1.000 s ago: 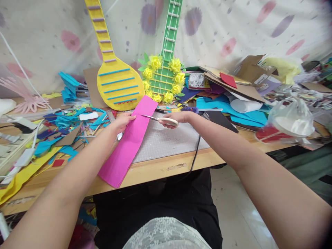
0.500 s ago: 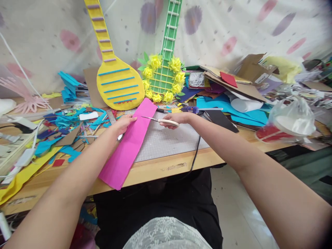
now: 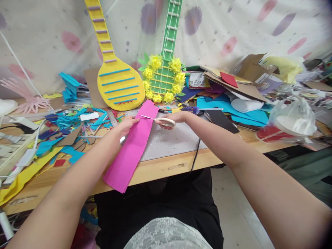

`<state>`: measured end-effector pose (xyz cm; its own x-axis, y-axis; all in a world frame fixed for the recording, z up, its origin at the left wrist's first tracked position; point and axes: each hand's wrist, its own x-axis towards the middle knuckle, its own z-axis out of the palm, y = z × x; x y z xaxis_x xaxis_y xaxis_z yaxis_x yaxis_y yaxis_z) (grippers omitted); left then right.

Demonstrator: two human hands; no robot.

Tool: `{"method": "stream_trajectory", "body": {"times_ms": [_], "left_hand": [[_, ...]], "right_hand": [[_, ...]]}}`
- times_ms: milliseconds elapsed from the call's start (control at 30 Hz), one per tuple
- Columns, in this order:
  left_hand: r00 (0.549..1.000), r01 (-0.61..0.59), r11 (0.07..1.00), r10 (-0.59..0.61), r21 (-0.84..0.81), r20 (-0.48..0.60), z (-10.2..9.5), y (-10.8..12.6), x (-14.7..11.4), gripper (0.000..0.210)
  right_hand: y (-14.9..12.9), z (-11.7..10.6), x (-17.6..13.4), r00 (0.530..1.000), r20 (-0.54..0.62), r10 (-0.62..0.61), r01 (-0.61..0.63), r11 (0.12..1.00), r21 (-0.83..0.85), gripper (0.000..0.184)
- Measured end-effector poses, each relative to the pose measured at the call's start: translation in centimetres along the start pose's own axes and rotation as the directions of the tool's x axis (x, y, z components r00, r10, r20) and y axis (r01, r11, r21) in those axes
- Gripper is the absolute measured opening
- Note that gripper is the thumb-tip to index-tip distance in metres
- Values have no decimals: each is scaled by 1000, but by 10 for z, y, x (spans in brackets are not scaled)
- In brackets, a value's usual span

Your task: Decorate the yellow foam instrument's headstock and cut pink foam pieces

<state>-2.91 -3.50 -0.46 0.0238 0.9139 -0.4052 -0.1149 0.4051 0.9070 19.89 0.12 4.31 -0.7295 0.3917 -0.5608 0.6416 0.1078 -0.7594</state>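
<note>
A long strip of bright pink crepe paper (image 3: 132,148) slants across the table, its near end hanging past the front edge. My left hand (image 3: 127,125) pinches the strip's left edge near the far end. In my right hand (image 3: 171,119) is a pair of scissors (image 3: 169,122) with cream handles, fingers closed round them. The blades point left and lie across the pink strip near its far end, their tip close to my left fingertips. Under the paper is a pale grid cutting mat (image 3: 166,145).
A yellow banjo-shaped craft (image 3: 120,86) and a green one (image 3: 169,45) with yellow flowers lean at the back. Paper scraps (image 3: 75,138) cover the left. On the right lie a black phone-like slab (image 3: 221,121), blue sheets (image 3: 246,119) and a bagged red-and-white tub (image 3: 282,128).
The scissors have moved left, so their blades reach farther across the pink strip. The strip and my left hand have shifted slightly right.
</note>
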Motion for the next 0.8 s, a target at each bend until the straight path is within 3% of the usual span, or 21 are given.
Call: {"method": "stream_trajectory", "body": {"times_ms": [400, 800], "left_hand": [[999, 5, 1000, -5, 6, -46, 6, 2, -9, 11], [998, 55, 998, -56, -28, -43, 4, 3, -6, 8]], "right_hand": [[-1, 1, -2, 994, -85, 71, -67, 997, 49, 41], [10, 1, 1, 991, -132, 13, -7, 999, 49, 39]]}}
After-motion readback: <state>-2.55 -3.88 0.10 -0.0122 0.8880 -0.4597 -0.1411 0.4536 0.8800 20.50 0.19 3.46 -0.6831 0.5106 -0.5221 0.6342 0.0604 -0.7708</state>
